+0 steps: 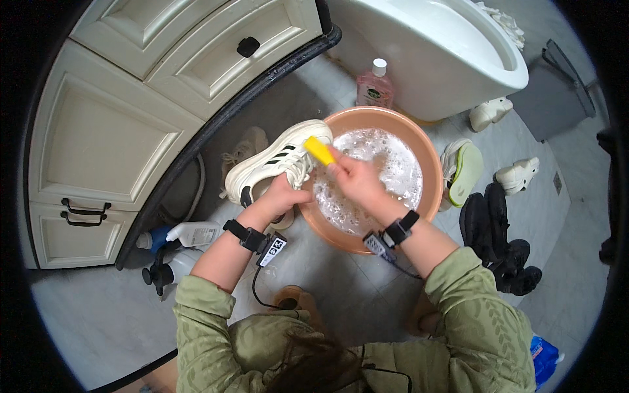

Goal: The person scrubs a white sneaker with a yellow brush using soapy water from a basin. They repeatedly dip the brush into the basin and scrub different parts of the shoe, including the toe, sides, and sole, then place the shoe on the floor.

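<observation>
My left hand [277, 199] grips a white sneaker [260, 169] with black side stripes by its opening, thumb outside. The sneaker is tilted, its sole facing up and left and its toe reaching the left rim of an orange plastic basin [431, 147]. In my right hand [361, 179] is a small yellow brush [319, 151], held against the sneaker's toe and laces; its bristles are hidden from me. Foamy, brownish soapy water [381, 152] lies in the basin below my right hand.
A pink liquid bottle [374, 88] stands behind the basin, before a white toilet [442, 64]. Left are cabinets [108, 132], another shoe [248, 147] and cleaning bottles [196, 234]. Right are a sneaker with a green insole [464, 172], white clogs [517, 175], black shoes [484, 226] and a grey bin [553, 93].
</observation>
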The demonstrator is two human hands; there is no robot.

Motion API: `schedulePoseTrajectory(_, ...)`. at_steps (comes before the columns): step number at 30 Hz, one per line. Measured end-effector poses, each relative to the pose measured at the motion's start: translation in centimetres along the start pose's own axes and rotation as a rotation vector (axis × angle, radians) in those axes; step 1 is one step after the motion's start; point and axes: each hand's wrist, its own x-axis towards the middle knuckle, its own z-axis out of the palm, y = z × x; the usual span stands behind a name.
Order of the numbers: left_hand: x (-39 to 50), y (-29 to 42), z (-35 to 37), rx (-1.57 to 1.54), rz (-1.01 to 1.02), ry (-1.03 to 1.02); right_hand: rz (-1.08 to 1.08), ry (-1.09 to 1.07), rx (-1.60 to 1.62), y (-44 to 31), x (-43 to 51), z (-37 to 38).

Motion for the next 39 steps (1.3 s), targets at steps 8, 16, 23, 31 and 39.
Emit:
schedulePoseTrajectory(8,-0.9,0.3,-0.7,0.132,-0.027,0.059,0.013,-0.056,-0.032,0.5,-0.1,0.4)
schedulePoseTrajectory(16,-1.5,1.8,-0.2,-0.494,0.008,-0.002,-0.161,-0.015,0.094,1.8,-0.4,2.1)
schedulePoseTrajectory(23,-1.9,0.3,-0.6,-0.920,-0.058,-0.020,-0.158,0.121,-0.272,4.6,1.1,1.8)
schedulePoseTrajectory(31,-2.4,-0.5,-0.7,-0.601,0.064,-0.001,-0.123,-0.103,-0.062,1.5,-0.6,2.5)
schedulePoseTrajectory(39,-3.1,-0.1,-0.1,-0.415,0.022,0.014,-0.318,0.027,0.019,2.1,-0.4,3.2)
